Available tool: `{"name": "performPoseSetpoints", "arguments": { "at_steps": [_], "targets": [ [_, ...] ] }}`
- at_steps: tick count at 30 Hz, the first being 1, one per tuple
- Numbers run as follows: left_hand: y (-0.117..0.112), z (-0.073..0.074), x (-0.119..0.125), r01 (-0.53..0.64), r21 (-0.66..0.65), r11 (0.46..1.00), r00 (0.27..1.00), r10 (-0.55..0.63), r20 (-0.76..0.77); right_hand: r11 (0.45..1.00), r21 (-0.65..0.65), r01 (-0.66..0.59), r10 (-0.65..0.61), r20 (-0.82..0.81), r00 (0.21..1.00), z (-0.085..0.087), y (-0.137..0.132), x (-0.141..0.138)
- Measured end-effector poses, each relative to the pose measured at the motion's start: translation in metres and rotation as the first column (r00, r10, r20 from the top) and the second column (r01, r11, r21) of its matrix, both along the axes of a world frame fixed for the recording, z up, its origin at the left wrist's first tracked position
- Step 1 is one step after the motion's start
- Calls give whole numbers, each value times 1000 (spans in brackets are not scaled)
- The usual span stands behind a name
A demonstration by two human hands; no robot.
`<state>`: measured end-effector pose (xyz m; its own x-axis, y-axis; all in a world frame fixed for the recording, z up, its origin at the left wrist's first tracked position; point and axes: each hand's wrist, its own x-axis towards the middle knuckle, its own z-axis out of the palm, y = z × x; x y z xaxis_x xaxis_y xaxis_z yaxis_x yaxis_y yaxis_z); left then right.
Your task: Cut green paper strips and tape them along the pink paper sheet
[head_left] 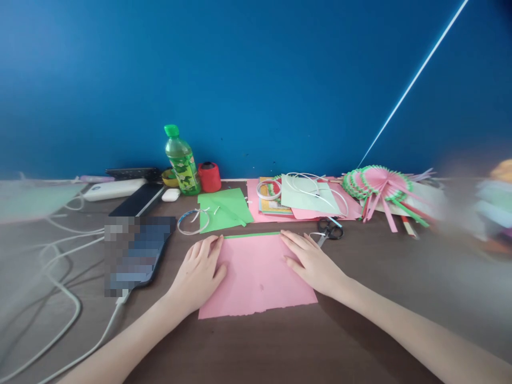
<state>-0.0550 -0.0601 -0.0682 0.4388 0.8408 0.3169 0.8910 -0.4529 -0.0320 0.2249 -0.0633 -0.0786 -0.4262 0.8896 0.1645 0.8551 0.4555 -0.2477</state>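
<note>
A pink paper sheet [256, 274] lies flat on the brown table [360, 320] in front of me, with a thin green edge of another sheet showing along its far side. My left hand [199, 272] rests flat on the sheet's left edge, fingers stretched out. My right hand [311, 261] lies flat on the sheet's right side, fingers extended toward the far corner. Neither hand holds anything.
Black scissors [330, 229] lie just beyond my right hand. A green sheet [224, 209], a tape ring [192, 221], a green bottle [182, 160], a red thread spool [209, 176], stacked papers [308, 200] and paper fans [378, 186] line the back. A phone [134, 253] and white cables [60, 288] lie left.
</note>
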Motion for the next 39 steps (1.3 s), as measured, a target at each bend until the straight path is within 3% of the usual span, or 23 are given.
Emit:
{"name": "performPoseSetpoints", "arguments": {
  "at_steps": [5,13,17,21,29,36,39],
  "targets": [
    [1,-3,0,-17,-25,1000,999,17,32,998,55,36,-38,36,999,0,-2,-1],
    [3,-4,-1,-88,-27,996,994,90,57,979,137,153,-173,152,973,26,16,-22],
    [4,-4,-2,-122,-26,992,992,123,42,962,238,131,-169,150,974,18,24,-23],
    [3,-6,-2,-135,16,991,991,135,13,955,255,150,-176,85,981,7,26,-18],
    [4,-6,0,-142,26,990,990,142,-19,948,285,139,-162,58,985,7,27,-17],
    [3,11,11,-87,140,986,996,86,10,953,269,139,-162,65,985,13,26,-18],
    [6,19,26,10,91,996,999,-13,32,954,258,151,-171,54,984,12,25,-19]
  ]
}}
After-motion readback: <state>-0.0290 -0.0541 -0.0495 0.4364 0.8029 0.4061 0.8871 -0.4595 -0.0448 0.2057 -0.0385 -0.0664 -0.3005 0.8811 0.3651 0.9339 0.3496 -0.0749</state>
